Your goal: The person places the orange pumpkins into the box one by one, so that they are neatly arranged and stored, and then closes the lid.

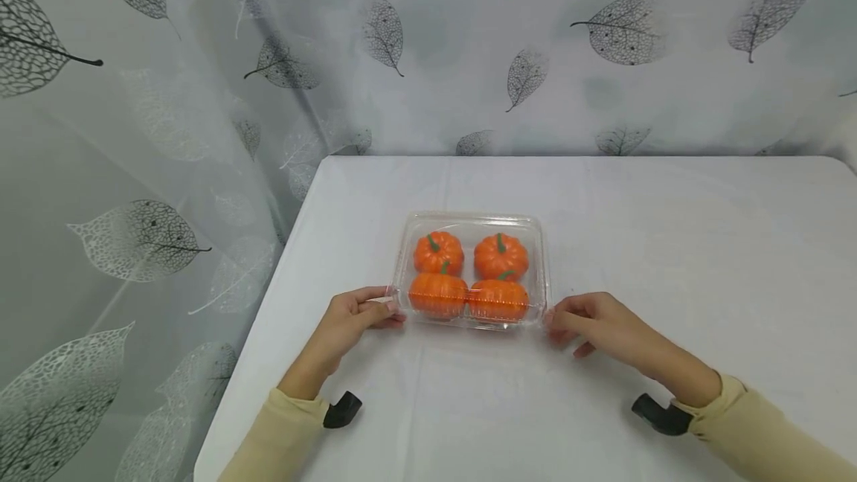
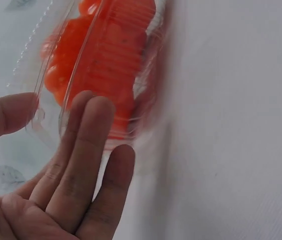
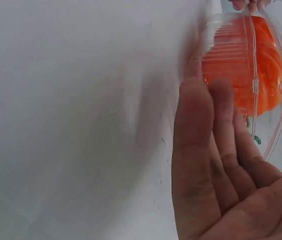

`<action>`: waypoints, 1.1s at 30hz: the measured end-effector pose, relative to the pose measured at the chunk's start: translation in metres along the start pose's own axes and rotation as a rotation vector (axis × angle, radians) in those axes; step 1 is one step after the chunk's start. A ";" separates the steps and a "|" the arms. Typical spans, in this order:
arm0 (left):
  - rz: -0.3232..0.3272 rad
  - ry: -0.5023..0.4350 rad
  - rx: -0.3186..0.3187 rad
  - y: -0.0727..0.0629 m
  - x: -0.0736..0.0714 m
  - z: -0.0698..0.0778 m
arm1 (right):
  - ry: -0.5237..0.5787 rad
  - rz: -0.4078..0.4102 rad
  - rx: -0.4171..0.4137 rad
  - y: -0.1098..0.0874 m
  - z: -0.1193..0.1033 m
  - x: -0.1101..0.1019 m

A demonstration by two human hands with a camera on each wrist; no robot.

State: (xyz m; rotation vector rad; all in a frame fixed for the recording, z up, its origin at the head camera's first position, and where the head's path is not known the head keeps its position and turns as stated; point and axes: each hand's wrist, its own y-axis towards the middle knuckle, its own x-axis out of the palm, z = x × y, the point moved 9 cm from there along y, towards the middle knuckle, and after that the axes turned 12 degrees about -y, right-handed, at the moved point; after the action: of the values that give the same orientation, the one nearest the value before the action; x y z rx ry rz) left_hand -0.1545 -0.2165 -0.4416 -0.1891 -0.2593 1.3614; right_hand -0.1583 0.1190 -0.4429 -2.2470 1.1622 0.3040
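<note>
A clear plastic clamshell box (image 1: pixel 469 222) with its lid down sits at the middle-left of the white table, holding several small orange pumpkins (image 1: pixel 501 256) with green stems. My left hand (image 1: pixel 344 324) grips its near left corner; in the left wrist view the thumb meets the rim and the fingers (image 2: pixel 93 130) lie along the side wall. At the near right corner, my right hand (image 1: pixel 596 326) holds the box from the other side. Its thumb touches the rim in the right wrist view, with the fingers (image 3: pixel 193 115) against the ridged wall.
The table (image 1: pixel 703 259) is covered in a smooth white cloth. A pale curtain (image 1: pixel 442 95) with a grey leaf print hangs behind it and along the left side. Black straps (image 1: pixel 343 410) sit at both sleeve cuffs.
</note>
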 end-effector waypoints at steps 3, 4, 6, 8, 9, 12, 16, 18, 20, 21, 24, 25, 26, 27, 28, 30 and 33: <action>-0.001 -0.056 -0.013 0.002 0.002 -0.003 | 0.023 -0.022 -0.008 0.000 -0.001 0.002; 0.003 -0.074 -0.017 0.002 0.002 -0.004 | 0.034 -0.029 -0.014 0.000 -0.002 0.002; 0.013 -0.102 -0.025 0.003 0.001 -0.006 | 0.059 -0.043 -0.023 0.000 -0.003 0.004; 0.021 -0.120 -0.029 0.003 0.001 -0.008 | 0.092 -0.060 -0.024 0.000 -0.002 0.005; 0.024 -0.127 -0.031 0.003 0.001 -0.009 | 0.107 -0.068 -0.028 0.000 -0.002 0.006; 0.034 -0.140 -0.030 0.004 0.000 -0.010 | 0.149 -0.099 -0.026 0.001 -0.001 0.010; 0.036 -0.154 -0.028 0.005 0.000 -0.012 | 0.191 -0.131 -0.033 0.003 0.002 0.017; 0.029 -0.154 -0.026 0.006 0.000 -0.012 | 0.214 -0.137 -0.042 0.003 0.004 0.020; 0.023 -0.152 -0.027 0.006 0.001 -0.014 | 0.237 -0.134 -0.053 0.004 0.005 0.021; 0.022 -0.151 -0.028 0.006 0.001 -0.014 | 0.245 -0.132 -0.059 0.004 0.006 0.021; 0.023 -0.156 -0.029 0.008 0.000 -0.016 | 0.257 -0.125 -0.073 0.004 0.007 0.021; 0.026 -0.158 -0.030 0.008 0.000 -0.017 | 0.258 -0.122 -0.076 0.005 0.007 0.020; 0.030 -0.158 -0.031 0.008 0.000 -0.017 | 0.258 -0.118 -0.077 0.005 0.007 0.020; 0.035 -0.159 -0.032 0.008 -0.001 -0.017 | 0.260 -0.115 -0.077 0.005 0.007 0.020; 0.040 -0.157 -0.033 0.009 -0.001 -0.018 | 0.263 -0.109 -0.077 0.005 0.007 0.020; 0.050 -0.149 -0.040 0.009 -0.002 -0.018 | 0.266 -0.097 -0.076 0.005 0.007 0.020; 0.063 -0.148 -0.053 0.010 -0.002 -0.019 | 0.274 -0.081 -0.078 0.006 0.008 0.020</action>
State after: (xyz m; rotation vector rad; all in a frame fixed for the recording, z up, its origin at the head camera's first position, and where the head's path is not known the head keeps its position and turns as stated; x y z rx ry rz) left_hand -0.1592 -0.2163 -0.4624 -0.1416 -0.4171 1.4338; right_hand -0.1505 0.1075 -0.4608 -2.4535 1.2092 0.0081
